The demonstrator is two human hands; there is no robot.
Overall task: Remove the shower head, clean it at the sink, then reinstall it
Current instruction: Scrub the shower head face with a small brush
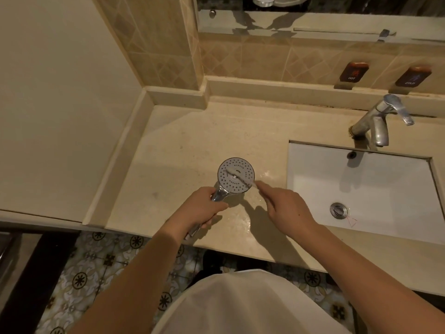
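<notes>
One shower head (236, 175) sat mid-frame above the tabletop (192, 141), its handle gripped by the left hand (204, 208). The right hand (286, 208) pinched one thin brush (240, 177) across its face. One sink (375, 189) and one tap (380, 119) were at the right.

Beige stone countertop (204, 131), tiled wall (252, 56), mirror (337, 18), hot and cold labels (354, 71), patterned floor tiles (96, 261)

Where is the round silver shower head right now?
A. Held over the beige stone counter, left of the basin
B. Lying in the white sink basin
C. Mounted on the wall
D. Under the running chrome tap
A: the left hand grips the handle of the round silver shower head above the beige stone counter, well left of the white sink basin, while the right hand works a thin brush-like tool across its face.
</notes>
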